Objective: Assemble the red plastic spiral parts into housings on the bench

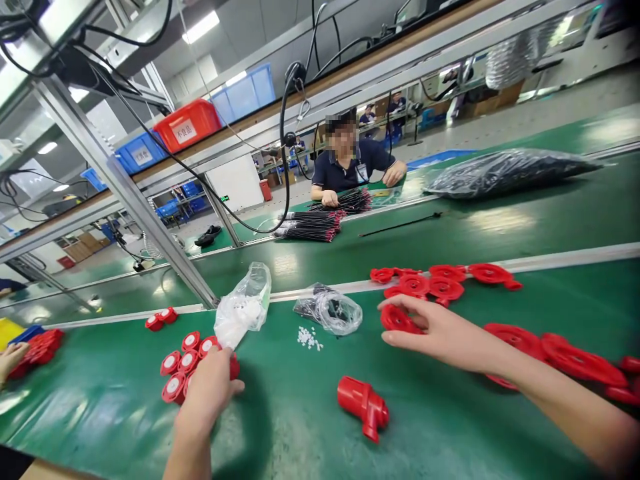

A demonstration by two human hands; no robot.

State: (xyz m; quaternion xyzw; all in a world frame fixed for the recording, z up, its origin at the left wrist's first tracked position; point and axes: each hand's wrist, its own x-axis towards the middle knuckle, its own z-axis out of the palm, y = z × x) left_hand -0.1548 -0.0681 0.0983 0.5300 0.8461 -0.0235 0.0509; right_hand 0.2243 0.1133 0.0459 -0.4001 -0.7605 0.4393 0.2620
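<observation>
My left hand [213,383] reaches over a cluster of red cylindrical parts [173,387] with white round tops. One red part [235,366] shows between its fingers and thumb; the fingertips are partly hidden. On the right, my right hand [440,330] curves its fingers and thumb around a red round cap [399,320]. More red round caps [447,288] lie just beyond that hand, and larger flat red pieces [580,360] lie beside and behind the forearm. Between my hands, a red housing with a side spout [363,405] lies on its side on the green mat.
Small white pieces [310,338] lie near a clear bag with dark contents [330,310] and a bag of white pieces [245,310]. A metal post [130,200] rises at left. Across the bench, a person [353,163] handles black cables [313,225]. Another person's hand [11,360] is far left.
</observation>
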